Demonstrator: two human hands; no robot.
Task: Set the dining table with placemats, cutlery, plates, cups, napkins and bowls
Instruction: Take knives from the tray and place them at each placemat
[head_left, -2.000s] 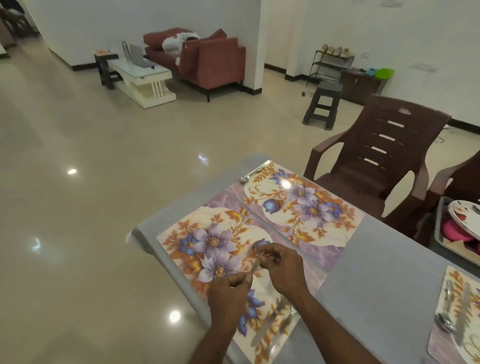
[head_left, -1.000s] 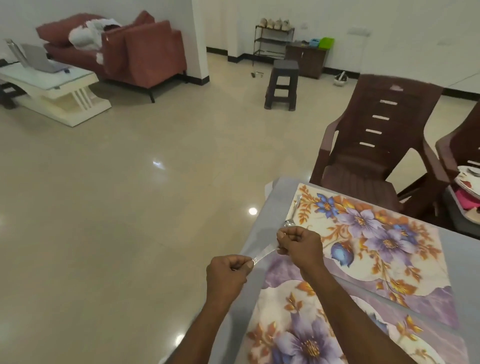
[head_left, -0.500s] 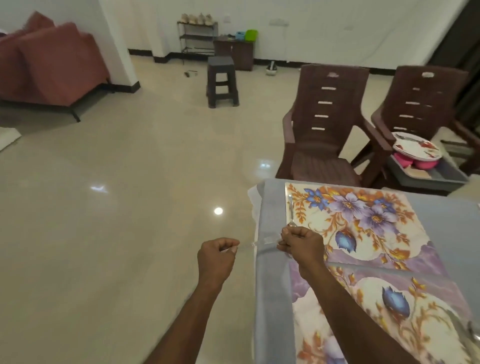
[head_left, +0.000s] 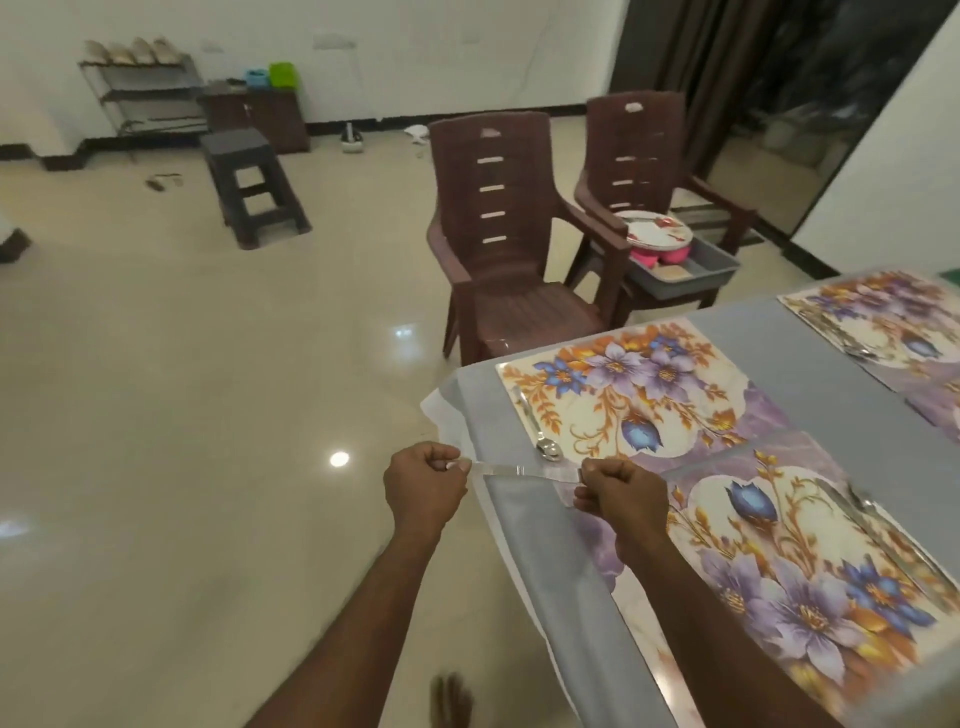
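My left hand (head_left: 426, 483) and my right hand (head_left: 621, 493) each pinch one end of a flat silver piece of cutlery (head_left: 519, 471), held level over the corner of the grey table (head_left: 524, 525). My left hand is out past the table's edge. A spoon (head_left: 540, 431) lies on the left side of the far floral placemat (head_left: 649, 395). The near floral placemat (head_left: 805, 561) has cutlery (head_left: 862, 509) on its right side. A third placemat (head_left: 883, 322) lies further along the table.
Two brown plastic chairs stand beyond the table; the nearer chair (head_left: 498, 249) is bare. The further chair (head_left: 639, 156) carries a grey tub (head_left: 696, 275) with plates (head_left: 657, 234) and pink bowls (head_left: 660, 255). A dark stool (head_left: 249, 182) stands on the tiled floor.
Both hands carried the cutlery from above the near placemat to the table's corner. My view swung right, bringing the second chair and the tub into sight.
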